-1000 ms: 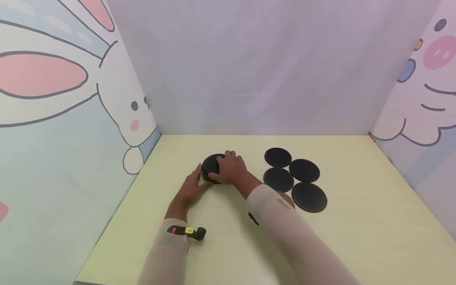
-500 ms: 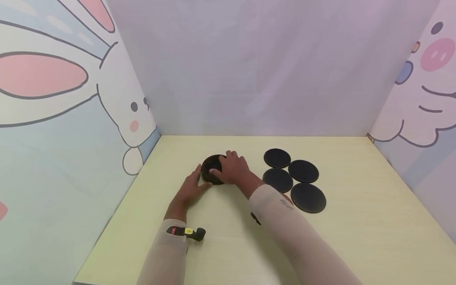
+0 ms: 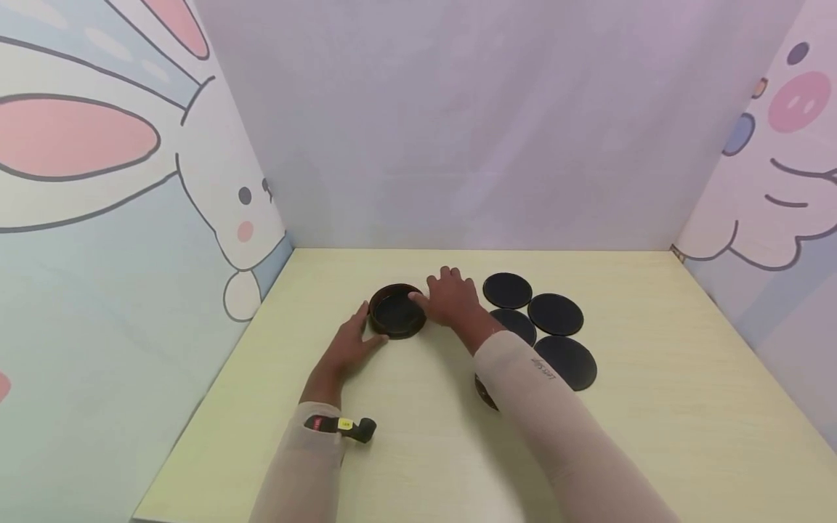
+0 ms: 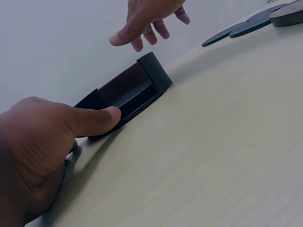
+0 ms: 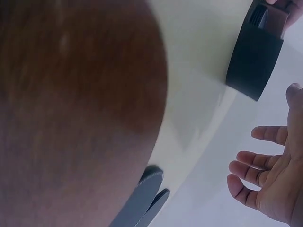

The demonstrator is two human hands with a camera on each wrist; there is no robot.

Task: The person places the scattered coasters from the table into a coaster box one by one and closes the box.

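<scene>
A round, dark, low-walled coaster holder (image 3: 407,335) stands on the table, with a black disc lying inside it. My left hand (image 3: 348,347) holds its left side; in the left wrist view the thumb (image 4: 102,120) presses the near wall and the other fingers are mostly hidden. Just right of the holder, my right hand (image 3: 453,298) hovers with nothing in it. Its fingers are spread and apart from the holder wall (image 5: 253,61) in the right wrist view.
Several flat black round coasters (image 3: 556,314) lie close together to the right. A round brown-edged piece (image 3: 484,394) is partly hidden under my right forearm. A plain wall (image 3: 471,145) rises behind the table (image 3: 405,450), with cartoon-printed walls at both sides.
The black disc that was near the holder's rim now sits lower inside. My right hand has let go and moved right, off the holder. My left hand has stayed in place.
</scene>
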